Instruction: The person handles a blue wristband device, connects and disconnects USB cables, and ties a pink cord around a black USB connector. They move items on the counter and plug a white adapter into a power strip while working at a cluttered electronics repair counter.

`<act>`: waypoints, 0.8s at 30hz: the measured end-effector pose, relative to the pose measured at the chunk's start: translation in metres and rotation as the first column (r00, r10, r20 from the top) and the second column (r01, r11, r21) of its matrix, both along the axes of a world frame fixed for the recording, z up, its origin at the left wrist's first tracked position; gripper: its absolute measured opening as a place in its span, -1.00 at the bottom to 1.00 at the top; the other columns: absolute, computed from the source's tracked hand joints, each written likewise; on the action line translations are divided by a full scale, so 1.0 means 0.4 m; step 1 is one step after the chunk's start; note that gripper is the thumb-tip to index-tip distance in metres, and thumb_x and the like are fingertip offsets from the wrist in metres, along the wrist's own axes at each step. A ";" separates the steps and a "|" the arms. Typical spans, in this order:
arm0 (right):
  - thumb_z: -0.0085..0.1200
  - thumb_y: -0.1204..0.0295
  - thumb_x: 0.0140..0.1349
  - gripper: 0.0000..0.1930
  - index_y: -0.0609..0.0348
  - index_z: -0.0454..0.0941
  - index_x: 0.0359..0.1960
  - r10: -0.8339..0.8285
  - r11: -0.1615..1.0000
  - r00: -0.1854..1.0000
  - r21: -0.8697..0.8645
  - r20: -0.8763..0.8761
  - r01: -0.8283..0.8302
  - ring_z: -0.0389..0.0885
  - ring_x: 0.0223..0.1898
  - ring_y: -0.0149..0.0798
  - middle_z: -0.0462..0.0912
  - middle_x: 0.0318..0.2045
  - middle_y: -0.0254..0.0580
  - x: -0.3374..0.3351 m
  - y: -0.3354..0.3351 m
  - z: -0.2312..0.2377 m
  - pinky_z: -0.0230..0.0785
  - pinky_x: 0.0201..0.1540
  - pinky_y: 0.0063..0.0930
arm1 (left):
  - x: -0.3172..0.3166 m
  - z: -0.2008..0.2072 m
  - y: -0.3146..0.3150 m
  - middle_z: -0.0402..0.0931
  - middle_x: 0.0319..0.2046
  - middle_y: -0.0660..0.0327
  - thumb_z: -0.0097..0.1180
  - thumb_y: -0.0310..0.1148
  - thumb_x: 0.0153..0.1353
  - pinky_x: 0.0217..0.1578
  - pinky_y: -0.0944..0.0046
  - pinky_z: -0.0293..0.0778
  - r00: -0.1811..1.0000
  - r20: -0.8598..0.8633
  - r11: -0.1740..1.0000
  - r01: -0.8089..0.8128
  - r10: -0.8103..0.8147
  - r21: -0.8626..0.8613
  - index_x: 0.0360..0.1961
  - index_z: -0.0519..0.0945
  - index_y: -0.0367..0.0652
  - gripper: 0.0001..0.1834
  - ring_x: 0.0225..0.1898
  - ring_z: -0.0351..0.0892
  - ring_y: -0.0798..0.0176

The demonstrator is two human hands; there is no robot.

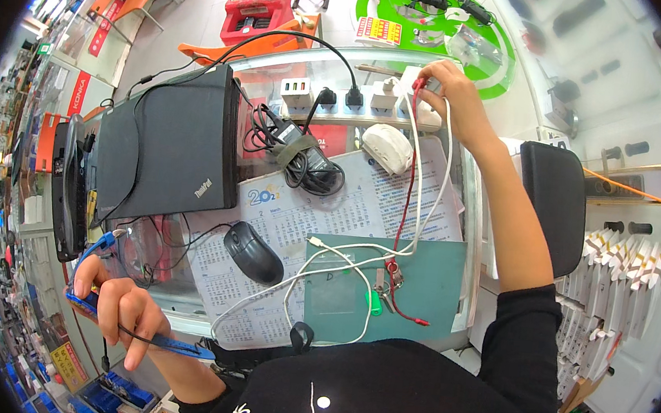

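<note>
Hovering at counter (469, 207) far-right corner, right hand (449, 89) pinches red cable (408, 194); left hand (123, 310), outside near-left corner, fingers bent around blue strip (175, 345).

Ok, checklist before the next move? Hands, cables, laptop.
1. Right hand gripping red cable near its upper end: ok.
2. Left hand free: not ok, holding a slim blue object.
3. Red cable clear of white cable: not ok, they cross over the green mat.
4. Red cable's upper end plugged in: cannot tell, fingers cover it.
5. Laptop lid shut: ok.
</note>
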State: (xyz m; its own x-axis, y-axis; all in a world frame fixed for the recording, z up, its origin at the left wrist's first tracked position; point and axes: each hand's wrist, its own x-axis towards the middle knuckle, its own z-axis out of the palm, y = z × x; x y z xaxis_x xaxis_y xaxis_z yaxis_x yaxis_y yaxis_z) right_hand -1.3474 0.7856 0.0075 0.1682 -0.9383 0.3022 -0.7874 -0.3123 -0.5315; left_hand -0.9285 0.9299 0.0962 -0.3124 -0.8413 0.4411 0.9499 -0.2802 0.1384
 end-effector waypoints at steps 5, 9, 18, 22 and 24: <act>0.09 0.47 0.09 -0.87 0.14 0.44 -0.33 0.012 0.995 0.972 -0.091 -0.236 -0.034 0.54 -0.32 -0.02 0.54 -0.35 -0.20 0.006 -0.013 0.014 0.37 -0.31 -0.26 | 0.017 -0.033 -0.023 0.29 -0.65 0.12 -0.29 -0.31 0.37 -0.58 0.18 0.64 1.000 -0.020 0.999 0.005 -0.004 0.047 -0.18 0.21 -0.10 -0.88 -0.65 0.11 0.37; 0.13 0.51 0.05 -0.85 0.19 0.49 -0.32 0.071 0.987 0.972 -0.125 -0.224 -0.101 0.50 -0.45 -0.14 0.55 -0.41 -0.15 -0.005 -0.029 0.016 0.34 -0.39 -0.39 | 0.025 -0.044 -0.028 0.31 -0.67 0.09 -0.26 -0.31 0.37 -0.59 0.15 0.65 0.998 -0.056 0.995 -0.018 0.024 0.097 -0.19 0.22 -0.13 -0.87 -0.66 0.15 0.34; 0.16 0.44 0.06 -0.83 0.20 0.63 -0.31 0.195 0.976 0.981 0.105 -0.021 -0.192 0.64 -0.33 -0.19 0.66 -0.41 -0.08 -0.024 -0.051 0.033 0.43 -0.23 -0.41 | 0.053 -0.043 -0.041 0.31 -0.69 0.09 -0.23 -0.44 0.32 -0.59 0.15 0.66 0.998 -0.055 0.997 0.039 -0.035 0.067 -0.21 0.23 -0.17 -0.94 -0.67 0.16 0.33; 0.13 0.44 0.05 -0.82 0.25 0.60 -0.33 0.120 0.991 0.965 -0.036 -0.235 -0.132 0.61 -0.40 -0.15 0.64 -0.44 -0.03 -0.001 -0.030 0.036 0.41 -0.30 -0.40 | 0.068 -0.039 -0.022 0.33 -0.67 0.10 -0.23 -0.48 0.32 -0.57 0.12 0.67 0.999 -0.034 0.997 0.012 -0.010 0.078 -0.21 0.24 -0.18 -0.94 -0.67 0.18 0.35; 0.11 0.46 0.06 -0.83 0.26 0.59 -0.32 0.050 0.998 0.969 0.037 -0.244 -0.042 0.61 -0.39 -0.11 0.63 -0.44 -0.03 0.010 -0.030 0.041 0.40 -0.30 -0.40 | 0.072 -0.039 -0.017 0.33 -0.67 0.10 -0.23 -0.49 0.31 -0.57 0.13 0.67 1.000 -0.027 0.997 -0.003 0.005 0.076 -0.21 0.24 -0.18 -0.94 -0.67 0.19 0.35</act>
State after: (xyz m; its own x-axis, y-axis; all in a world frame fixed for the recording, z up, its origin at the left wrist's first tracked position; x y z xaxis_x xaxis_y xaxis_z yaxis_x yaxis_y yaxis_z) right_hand -1.3435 0.7737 0.0237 0.2767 -0.9361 0.2174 -0.8797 -0.3377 -0.3347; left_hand -0.8998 0.9232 0.0807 -0.2975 -0.8740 0.3842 0.9543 -0.2847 0.0912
